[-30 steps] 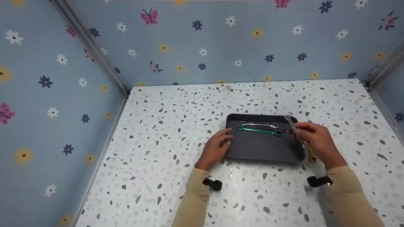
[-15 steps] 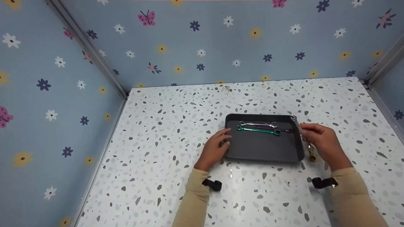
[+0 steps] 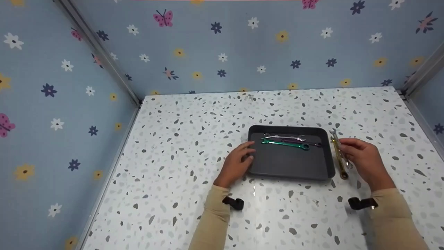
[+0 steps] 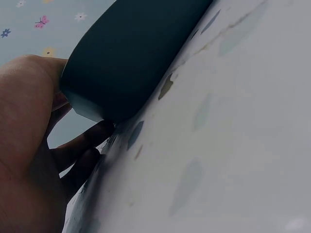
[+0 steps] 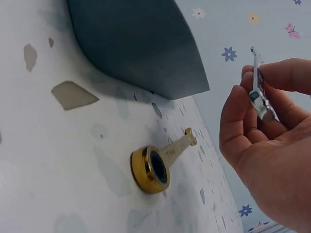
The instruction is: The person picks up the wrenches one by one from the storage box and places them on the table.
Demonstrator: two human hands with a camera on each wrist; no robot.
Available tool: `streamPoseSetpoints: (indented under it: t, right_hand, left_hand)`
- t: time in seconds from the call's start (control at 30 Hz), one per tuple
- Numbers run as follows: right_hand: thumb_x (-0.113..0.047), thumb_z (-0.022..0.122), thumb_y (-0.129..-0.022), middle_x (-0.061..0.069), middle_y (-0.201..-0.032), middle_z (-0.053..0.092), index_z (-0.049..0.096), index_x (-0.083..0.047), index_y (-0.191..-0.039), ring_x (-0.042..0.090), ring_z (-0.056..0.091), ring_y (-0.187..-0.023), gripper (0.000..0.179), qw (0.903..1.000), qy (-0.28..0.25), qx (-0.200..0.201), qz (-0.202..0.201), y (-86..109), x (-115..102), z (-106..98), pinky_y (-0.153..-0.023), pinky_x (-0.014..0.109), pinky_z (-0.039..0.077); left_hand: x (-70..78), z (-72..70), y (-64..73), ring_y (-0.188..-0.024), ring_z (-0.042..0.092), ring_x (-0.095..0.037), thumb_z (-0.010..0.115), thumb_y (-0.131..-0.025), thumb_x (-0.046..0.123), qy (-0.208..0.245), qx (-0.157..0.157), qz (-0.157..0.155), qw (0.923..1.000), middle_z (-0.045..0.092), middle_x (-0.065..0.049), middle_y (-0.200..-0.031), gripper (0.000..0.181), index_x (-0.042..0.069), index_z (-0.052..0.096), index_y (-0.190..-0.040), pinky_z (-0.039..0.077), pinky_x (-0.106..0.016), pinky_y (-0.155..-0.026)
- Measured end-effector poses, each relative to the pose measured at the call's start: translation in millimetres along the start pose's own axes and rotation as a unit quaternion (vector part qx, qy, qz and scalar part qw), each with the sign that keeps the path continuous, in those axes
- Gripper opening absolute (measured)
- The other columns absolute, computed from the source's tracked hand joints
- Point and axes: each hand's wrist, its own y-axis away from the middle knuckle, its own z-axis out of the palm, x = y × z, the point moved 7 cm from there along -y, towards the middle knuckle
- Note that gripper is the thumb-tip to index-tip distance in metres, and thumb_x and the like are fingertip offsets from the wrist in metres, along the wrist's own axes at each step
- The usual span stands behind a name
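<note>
Head: left hand [image 3: 235, 167], fingers loosely extended, touching left side of dark grey rectangular tray [image 3: 291, 164]; right hand [image 3: 366, 161] to its right. Left wrist: tray's outer wall. Right wrist: silver metal wrench [image 5: 259, 94], pinched; gold ring-ended wrench [image 5: 176, 150] beside tray, marking illegible.

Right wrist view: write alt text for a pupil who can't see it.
The right hand pinches a silver wrench. A gold wrench lies on the speckled table beside a dark tray, ring end toward the camera; a flowered wall stands behind.
</note>
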Motion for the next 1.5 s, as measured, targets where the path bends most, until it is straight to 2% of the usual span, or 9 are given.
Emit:
streamPoseSetpoints:
  t: [0.17,0.5,0.63,0.77,1.07,1.27,1.37,1.5]
  right_hand:
    - [-0.006,0.072,-0.092,-0.003,-0.103,0.072,0.071,0.000,-0.117,0.007,0.064,-0.088,0.026,1.0000,-0.004,0.000,0.002,1.2,4,-6,-0.074,0.018,0.056]
    - [-0.008,0.075,-0.090,0.000,-0.099,0.072,0.069,0.001,-0.119,0.007,0.066,-0.088,0.031,0.9998,-0.006,0.015,0.009,3.2,7,-18,-0.074,0.019,0.057]
    - [-0.010,0.076,-0.090,-0.003,-0.098,0.071,0.071,-0.002,-0.119,0.006,0.066,-0.089,0.030,0.9996,-0.001,0.022,0.019,4.1,8,-24,-0.075,0.019,0.057]
    - [-0.010,0.076,-0.090,-0.004,-0.099,0.071,0.071,-0.005,-0.118,0.006,0.066,-0.088,0.029,0.9992,0.013,0.029,0.026,4.0,11,-28,-0.075,0.019,0.057]
    - [-0.010,0.077,-0.089,-0.003,-0.102,0.070,0.068,-0.003,-0.123,0.007,0.068,-0.090,0.035,0.9983,0.016,0.030,0.047,1.5,20,-38,-0.077,0.020,0.057]
    - [-0.008,0.076,-0.089,-0.003,-0.105,0.070,0.067,-0.002,-0.124,0.008,0.068,-0.089,0.036,0.9979,0.011,0.022,0.060,1.3,27,-41,-0.076,0.021,0.058]
    - [-0.013,0.077,-0.089,-0.006,-0.106,0.070,0.065,-0.002,-0.127,0.006,0.067,-0.089,0.041,0.9964,0.047,0.024,0.067,0.9,30,-44,-0.075,0.020,0.057]
    - [-0.024,0.075,-0.092,-0.011,-0.105,0.069,0.060,-0.001,-0.133,0.005,0.065,-0.087,0.049,0.9843,0.158,0.034,0.070,-1.6,30,-46,-0.072,0.020,0.057]
  left_hand:
    - [0.5,0.0,0.4,-0.141,0.038,-0.009,0.063,-0.099,0.014,0.000,0.001,0.006,1.0000,0.050,0.004,-0.150,0.029,0.008,0.069,-0.126,0.029,-0.032,-0.118]
    - [-1.8,0.4,0.8,-0.141,0.038,-0.008,0.062,-0.099,0.016,-0.002,-0.001,0.000,1.0000,0.049,0.005,-0.151,0.029,0.010,0.069,-0.127,0.029,-0.033,-0.118]
    - [-1.9,0.7,0.7,-0.141,0.037,-0.008,0.062,-0.099,0.016,-0.003,-0.001,-0.002,1.0000,0.049,0.004,-0.151,0.029,0.009,0.069,-0.127,0.028,-0.032,-0.118]
    - [-1.7,0.9,0.5,-0.141,0.037,-0.009,0.062,-0.099,0.016,-0.003,-0.002,-0.004,1.0000,0.049,0.003,-0.151,0.029,0.009,0.068,-0.127,0.029,-0.033,-0.118]
    - [-1.6,1.2,1.4,-0.141,0.037,-0.007,0.062,-0.100,0.017,-0.002,-0.005,-0.008,1.0000,0.048,0.008,-0.151,0.029,0.009,0.069,-0.127,0.031,-0.031,-0.116]
    - [-0.2,-0.1,1.1,-0.141,0.037,-0.008,0.062,-0.099,0.016,-0.003,-0.003,-0.003,1.0000,0.050,0.005,-0.151,0.029,0.008,0.069,-0.126,0.030,-0.031,-0.116]
    - [-0.1,-0.4,1.0,-0.141,0.038,-0.008,0.062,-0.099,0.015,-0.002,-0.002,-0.002,1.0000,0.050,0.004,-0.150,0.029,0.008,0.069,-0.126,0.031,-0.031,-0.116]
    - [-1.2,-0.2,0.8,-0.141,0.038,-0.008,0.062,-0.099,0.015,-0.001,0.000,-0.002,1.0000,0.050,0.004,-0.150,0.028,0.008,0.069,-0.126,0.030,-0.031,-0.116]
